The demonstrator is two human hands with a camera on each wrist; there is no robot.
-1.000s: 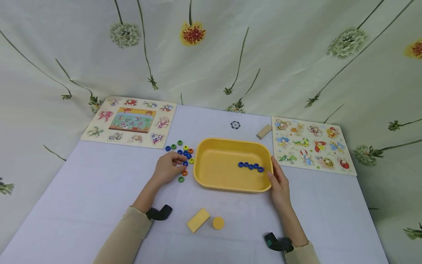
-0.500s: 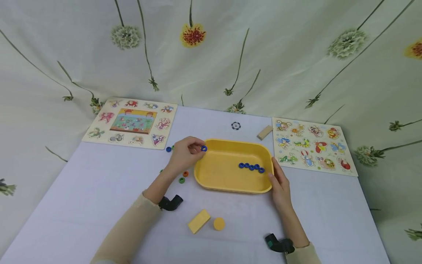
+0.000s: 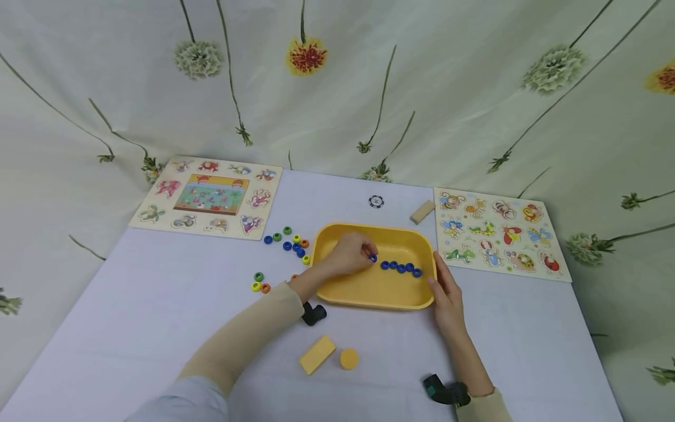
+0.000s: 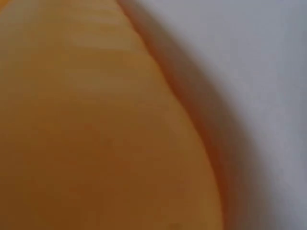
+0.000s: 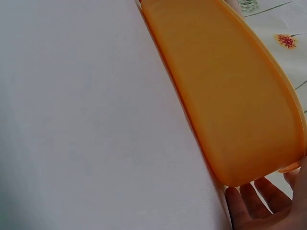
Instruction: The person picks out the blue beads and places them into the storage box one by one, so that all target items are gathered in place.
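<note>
My left hand point(image 3: 350, 255) is over the left half of a yellow tray point(image 3: 369, 299), pinching a blue bead point(image 3: 372, 258) between its fingertips. Just right of that bead, several blue beads point(image 3: 402, 268) lie in a line on the tray floor. My right hand point(image 3: 448, 296) grips the tray's right end; its thumb lies at the rim, and in the right wrist view the fingers point(image 5: 249, 203) are against the end wall. A blurred yellow-orange surface point(image 4: 96, 134) fills much of the left wrist view.
Loose green, yellow, orange and blue beads point(image 3: 287, 246) lie left of the tray. A rectangular block point(image 3: 317, 354) and a round yellow piece point(image 3: 349, 358) are in front. Behind are a poker chip point(image 3: 376, 201), a wooden block point(image 3: 422, 211) and picture boards point(image 3: 158, 217) point(image 3: 501, 231).
My left hand picked a blue bead from the loose beads and carried it rightward over the rim into the tray, near the row. The right hand has stayed at the tray's end.
</note>
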